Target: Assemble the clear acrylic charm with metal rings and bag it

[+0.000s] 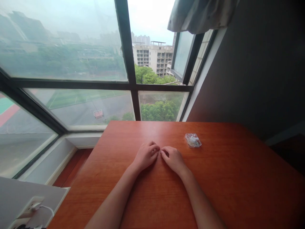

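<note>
My left hand (147,155) and my right hand (173,158) rest on the wooden table (133,200), their fingertips almost meeting. On both hands the thumb and forefinger are pinched together. Anything between those fingertips is too small to make out. To the right of my right hand lies a small clear plastic box (193,140). Inside it are a white piece and some small, thin, brass-coloured items whose kind I cannot tell.
Beyond the table's far edge stands a dark-framed window (132,83) with one pane swung outward. A grey curtain (202,16) hangs at the top right beside a dark wall (252,70). At lower left a white plug (36,206) sits in a wall socket.
</note>
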Action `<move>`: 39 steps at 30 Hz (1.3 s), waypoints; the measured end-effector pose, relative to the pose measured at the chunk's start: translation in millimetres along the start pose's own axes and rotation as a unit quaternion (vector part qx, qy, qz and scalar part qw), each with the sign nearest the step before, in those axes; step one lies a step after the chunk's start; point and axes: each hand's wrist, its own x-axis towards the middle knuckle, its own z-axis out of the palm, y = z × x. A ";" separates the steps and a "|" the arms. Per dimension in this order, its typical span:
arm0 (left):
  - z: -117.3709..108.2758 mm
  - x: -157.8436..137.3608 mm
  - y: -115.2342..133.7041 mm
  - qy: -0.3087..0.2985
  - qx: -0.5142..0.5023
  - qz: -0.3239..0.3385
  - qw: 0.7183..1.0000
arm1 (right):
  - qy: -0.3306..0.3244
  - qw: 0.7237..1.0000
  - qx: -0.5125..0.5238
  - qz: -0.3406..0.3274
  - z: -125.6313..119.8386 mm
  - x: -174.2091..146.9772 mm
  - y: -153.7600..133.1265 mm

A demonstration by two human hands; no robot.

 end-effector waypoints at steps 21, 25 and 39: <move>-0.5 -0.2 -0.3 -0.003 0.003 0.001 1.000 | -0.003 1.000 0.007 0.003 0.9 -0.6 1.5; -0.4 -1.0 -0.4 -0.003 0.001 -0.001 1.000 | 0.006 1.000 0.011 0.007 1.5 1.8 3.7; 1.0 -0.9 -2.0 -0.005 -0.006 -0.006 1.000 | -0.044 0.994 -0.057 0.084 -0.7 14.6 -4.3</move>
